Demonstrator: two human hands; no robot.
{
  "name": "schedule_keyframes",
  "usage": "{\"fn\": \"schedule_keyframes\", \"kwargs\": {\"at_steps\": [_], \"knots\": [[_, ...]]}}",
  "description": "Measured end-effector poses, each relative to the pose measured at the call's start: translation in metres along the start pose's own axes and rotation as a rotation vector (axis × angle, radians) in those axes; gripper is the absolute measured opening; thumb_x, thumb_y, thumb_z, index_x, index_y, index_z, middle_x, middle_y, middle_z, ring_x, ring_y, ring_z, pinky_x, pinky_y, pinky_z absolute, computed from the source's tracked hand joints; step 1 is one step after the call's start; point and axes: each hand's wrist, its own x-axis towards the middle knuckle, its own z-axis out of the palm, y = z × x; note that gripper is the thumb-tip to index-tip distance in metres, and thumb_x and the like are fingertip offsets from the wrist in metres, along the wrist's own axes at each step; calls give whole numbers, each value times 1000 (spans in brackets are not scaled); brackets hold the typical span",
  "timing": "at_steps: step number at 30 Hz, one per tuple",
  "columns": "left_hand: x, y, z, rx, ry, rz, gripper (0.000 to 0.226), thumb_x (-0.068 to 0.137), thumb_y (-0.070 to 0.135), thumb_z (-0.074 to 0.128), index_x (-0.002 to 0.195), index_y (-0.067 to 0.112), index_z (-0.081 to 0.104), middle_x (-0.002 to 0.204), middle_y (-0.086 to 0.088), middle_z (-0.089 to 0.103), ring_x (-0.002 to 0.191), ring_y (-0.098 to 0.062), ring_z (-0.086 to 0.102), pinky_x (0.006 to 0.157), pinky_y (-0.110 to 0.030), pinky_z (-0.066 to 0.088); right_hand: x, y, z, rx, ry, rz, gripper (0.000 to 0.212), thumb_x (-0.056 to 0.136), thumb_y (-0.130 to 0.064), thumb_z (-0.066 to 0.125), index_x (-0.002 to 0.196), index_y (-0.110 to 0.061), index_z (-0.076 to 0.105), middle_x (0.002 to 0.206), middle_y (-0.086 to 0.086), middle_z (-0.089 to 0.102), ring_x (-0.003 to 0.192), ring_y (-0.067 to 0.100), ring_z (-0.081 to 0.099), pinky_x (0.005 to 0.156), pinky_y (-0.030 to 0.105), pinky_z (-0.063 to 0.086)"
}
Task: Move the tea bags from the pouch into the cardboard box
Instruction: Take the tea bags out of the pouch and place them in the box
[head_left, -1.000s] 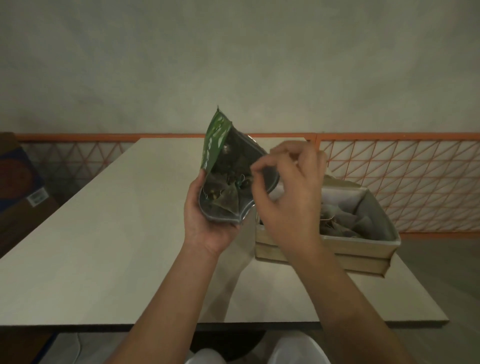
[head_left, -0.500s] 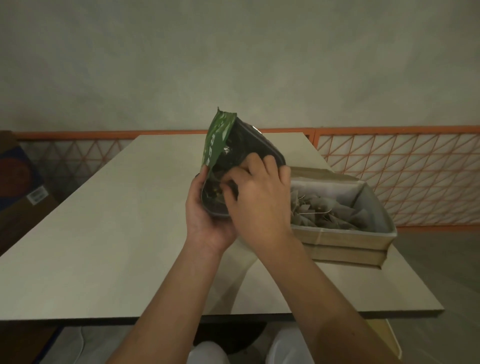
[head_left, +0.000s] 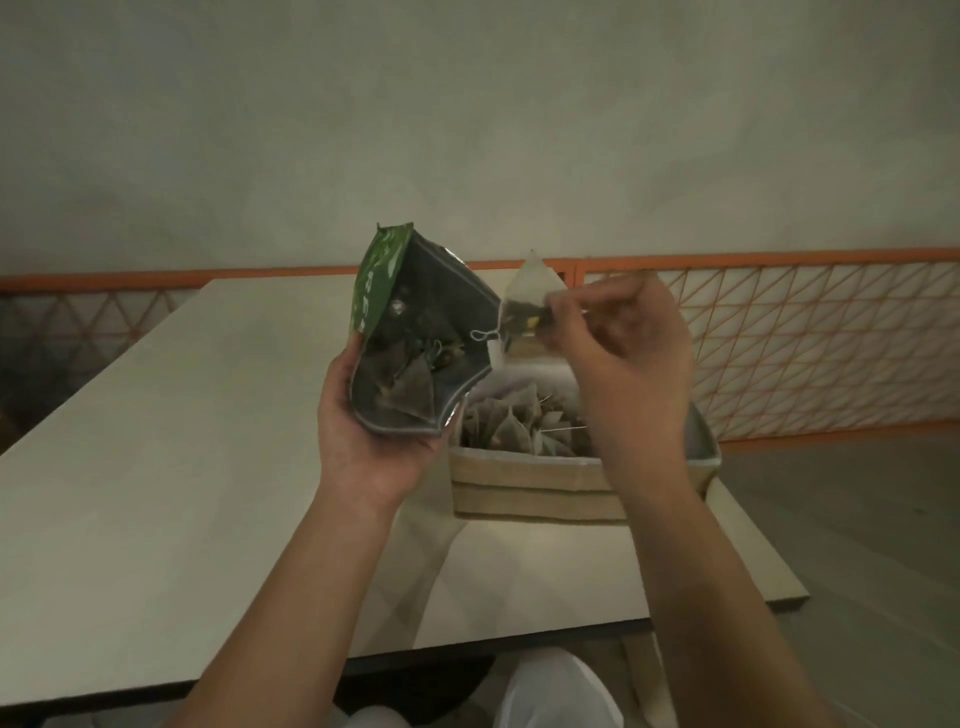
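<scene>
The right hand (head_left: 631, 358) hid part of the cardboard box (head_left: 535, 483) on the counter (head_left: 156, 467) and pinched a tea bag (head_left: 527, 304) above it; the left hand (head_left: 363, 431) gripped the open pouch (head_left: 415, 353) just left, upright

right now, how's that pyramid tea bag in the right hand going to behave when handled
The tea bag probably weighs almost nothing: the right hand lifts it with a fingertip pinch. Its thin translucent mesh looks soft and easy to crush. The dangling string and tag will likely swing and could snag on the pouch.
</scene>
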Motion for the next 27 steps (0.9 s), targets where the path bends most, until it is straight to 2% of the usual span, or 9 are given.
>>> {"fn": "schedule_keyframes", "kwargs": {"at_steps": [3,5,8,13,17,19,21,24,27], "knots": [[0,-3,4,-34,-31,6,50,87,50,58,127,21,70,131,-13,68,107,-33,70,82,-36,62,1,9,-37,-99,42,54,9,89,-5,66,91,-11,60,89,12,69,80,26,70,69,32,58],[-1,-6,7,-57,-41,6,49,84,48,61,121,19,74,132,-14,68,107,-34,71,76,-36,63,-1,19,-61,-226,55,81,9,89,-7,67,94,-14,62,88,6,69,81,21,70,69,30,57],[-3,-9,10,-54,-51,11,48,84,48,61,122,21,74,135,-12,67,113,-33,69,78,-35,63,-5,36,-84,-433,96,76,11,88,-8,69,95,-15,65,84,-4,68,77,11,67,67,21,53],[-2,-13,13,-31,-14,30,54,82,47,64,130,24,71,138,-8,65,123,-31,64,82,-35,62,-19,54,-95,-670,73,-43,11,84,-10,72,87,-16,64,81,-1,65,74,11,62,65,16,50],[-6,-12,18,3,-18,28,44,85,48,60,118,25,76,136,-7,67,111,-29,70,82,-34,62,-27,64,-97,-915,54,-150,7,84,-20,73,89,-17,69,85,-3,63,79,15,58,69,32,51],[-8,-12,19,-10,-11,20,51,81,47,62,124,23,74,137,-8,67,111,-30,70,79,-34,62,-30,68,-97,-1123,14,-147,9,85,-29,71,90,-22,74,88,-4,63,84,17,56,76,34,41],[-10,-12,20,-22,-6,8,47,79,47,64,117,22,78,137,-8,66,111,-30,69,79,-34,62,-32,68,-93,-1222,-16,-110,13,89,-34,66,90,-26,76,89,-5,65,86,17,55,80,32,30],[-11,-12,19,-40,2,-6,41,83,48,62,109,22,81,137,-8,67,120,-31,66,83,-35,62,-32,65,-82,-1226,-64,-60,25,95,-40,53,88,-28,74,86,-9,67,91,16,59,87,34,26],[-9,-11,15,-54,18,-10,50,81,49,64,122,22,75,140,-10,64,131,-32,59,91,-38,57,-35,51,-59,-1103,-28,-84,15,92,-34,61,102,-29,71,118,-4,62,115,21,53,98,43,30]]}}
